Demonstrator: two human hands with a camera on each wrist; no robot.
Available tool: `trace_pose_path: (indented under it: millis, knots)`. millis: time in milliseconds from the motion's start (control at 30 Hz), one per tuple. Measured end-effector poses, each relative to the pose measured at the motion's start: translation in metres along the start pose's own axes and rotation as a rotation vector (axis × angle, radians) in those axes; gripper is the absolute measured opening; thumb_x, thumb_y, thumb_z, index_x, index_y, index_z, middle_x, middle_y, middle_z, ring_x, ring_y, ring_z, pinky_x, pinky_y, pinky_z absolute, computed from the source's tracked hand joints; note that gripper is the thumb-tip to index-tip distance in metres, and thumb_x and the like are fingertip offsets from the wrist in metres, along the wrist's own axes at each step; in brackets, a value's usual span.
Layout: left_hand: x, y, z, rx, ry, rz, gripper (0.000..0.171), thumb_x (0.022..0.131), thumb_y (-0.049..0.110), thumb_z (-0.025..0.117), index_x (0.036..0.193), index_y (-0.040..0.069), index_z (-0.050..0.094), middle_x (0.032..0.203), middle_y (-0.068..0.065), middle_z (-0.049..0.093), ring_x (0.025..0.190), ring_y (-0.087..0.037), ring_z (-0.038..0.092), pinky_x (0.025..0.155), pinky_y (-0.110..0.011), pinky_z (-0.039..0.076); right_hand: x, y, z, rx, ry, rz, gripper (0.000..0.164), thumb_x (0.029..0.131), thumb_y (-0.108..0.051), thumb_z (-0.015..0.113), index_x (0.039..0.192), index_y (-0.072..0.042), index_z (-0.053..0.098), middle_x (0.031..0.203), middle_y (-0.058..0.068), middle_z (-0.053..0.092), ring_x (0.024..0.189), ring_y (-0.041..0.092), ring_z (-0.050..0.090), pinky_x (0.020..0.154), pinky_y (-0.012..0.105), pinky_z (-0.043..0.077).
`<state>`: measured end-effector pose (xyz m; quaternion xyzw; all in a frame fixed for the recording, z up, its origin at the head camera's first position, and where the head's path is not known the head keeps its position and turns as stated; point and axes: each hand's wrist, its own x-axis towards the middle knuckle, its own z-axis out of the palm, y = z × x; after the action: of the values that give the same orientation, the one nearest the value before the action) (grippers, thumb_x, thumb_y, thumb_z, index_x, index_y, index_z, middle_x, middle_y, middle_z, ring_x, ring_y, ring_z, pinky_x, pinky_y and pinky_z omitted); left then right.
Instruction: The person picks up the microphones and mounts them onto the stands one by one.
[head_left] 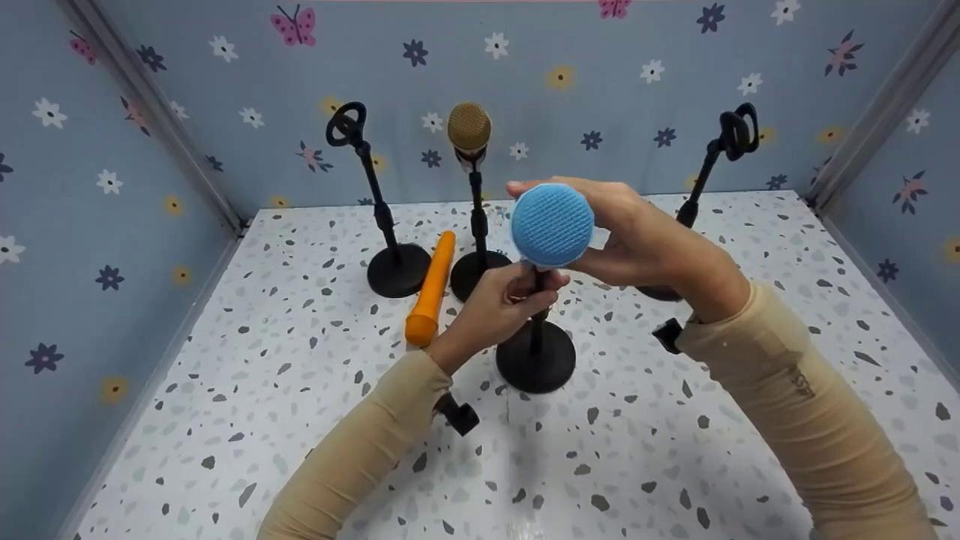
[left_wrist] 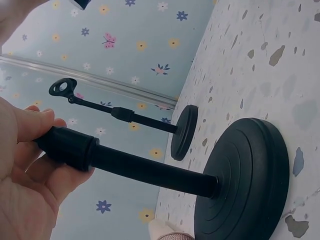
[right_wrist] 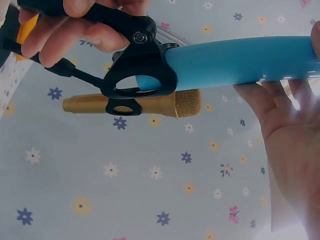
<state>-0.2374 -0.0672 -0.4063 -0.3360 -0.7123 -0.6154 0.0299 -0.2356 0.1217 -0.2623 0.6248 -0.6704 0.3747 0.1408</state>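
Observation:
My left hand (head_left: 495,304) grips the post of a black desk microphone stand (head_left: 535,360) near its collar, as the left wrist view also shows (left_wrist: 150,169). A blue microphone (head_left: 553,225) is in my right hand (head_left: 645,232), fingers on one side of the body and thumb on the other. Its meshed head faces the head camera and hides part of the stand. In the right wrist view the narrow end of the microphone body sits inside the stand's ring clip (right_wrist: 167,80). The round base stands flat on the table.
Behind stands a gold microphone (head_left: 470,127) on its own stand. Other black stands with ring clips are at left (head_left: 379,202) and right (head_left: 701,180). An orange microphone (head_left: 433,292) lies left of my left hand on the speckled table (head_left: 637,465). Patterned walls (head_left: 420,90) enclose it.

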Motion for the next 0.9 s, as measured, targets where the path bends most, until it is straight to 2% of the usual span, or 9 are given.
trace_pose_path:
  millis: [100,167,233,500,733,900]
  knots:
    - [0.000,-0.001,0.000,0.025,-0.012,0.029,0.018,0.098,0.002,0.066,0.114,-0.006,0.067,0.112,-0.016,0.071,0.105,-0.019,0.070,0.089,-0.035,0.058,-0.006,0.001,0.001,0.065,0.056,0.039,0.064,0.079,0.019,0.074,0.137,0.017,0.047,0.128,0.025,0.064,0.123,0.030,0.061,0.111,0.044,0.043]
    - [0.001,-0.002,0.000,0.033,-0.015,0.039,0.018,0.098,0.002,0.066,0.114,-0.005,0.067,0.112,-0.015,0.071,0.106,-0.017,0.070,0.089,-0.034,0.058,-0.009,0.002,0.002,0.090,0.078,0.067,0.064,0.078,0.019,0.074,0.137,0.016,0.048,0.121,0.022,0.067,0.119,0.025,0.064,0.110,0.044,0.044]
    - [0.001,-0.002,0.000,0.038,-0.018,0.042,0.018,0.098,0.002,0.066,0.114,-0.006,0.067,0.112,-0.014,0.071,0.105,-0.015,0.069,0.089,-0.034,0.058,-0.010,0.002,0.004,0.103,0.091,0.088,0.062,0.079,0.020,0.074,0.135,0.014,0.050,0.116,0.020,0.069,0.115,0.027,0.065,0.109,0.044,0.045]
    - [0.002,-0.002,0.001,0.054,-0.024,0.037,0.020,0.099,0.003,0.065,0.115,-0.007,0.066,0.113,-0.021,0.070,0.106,-0.017,0.070,0.090,-0.033,0.058,-0.016,0.011,0.009,0.112,0.120,0.116,0.053,0.079,0.018,0.075,0.128,0.014,0.054,0.117,0.021,0.068,0.120,0.031,0.062,0.110,0.045,0.044]
    - [0.001,-0.001,0.000,0.053,-0.022,0.030,0.018,0.098,0.004,0.066,0.115,-0.004,0.067,0.113,-0.019,0.070,0.107,-0.018,0.069,0.090,-0.032,0.057,-0.018,0.017,0.013,0.108,0.142,0.125,0.053,0.080,0.016,0.075,0.128,0.014,0.052,0.118,0.021,0.067,0.119,0.028,0.062,0.109,0.046,0.044]
    - [0.001,-0.001,-0.001,0.036,-0.015,0.025,0.018,0.098,0.004,0.067,0.114,-0.002,0.068,0.112,-0.019,0.070,0.106,-0.021,0.070,0.091,-0.033,0.057,-0.019,0.019,0.016,0.110,0.159,0.125,0.052,0.081,0.016,0.075,0.128,0.014,0.052,0.118,0.021,0.068,0.118,0.033,0.063,0.109,0.046,0.044]
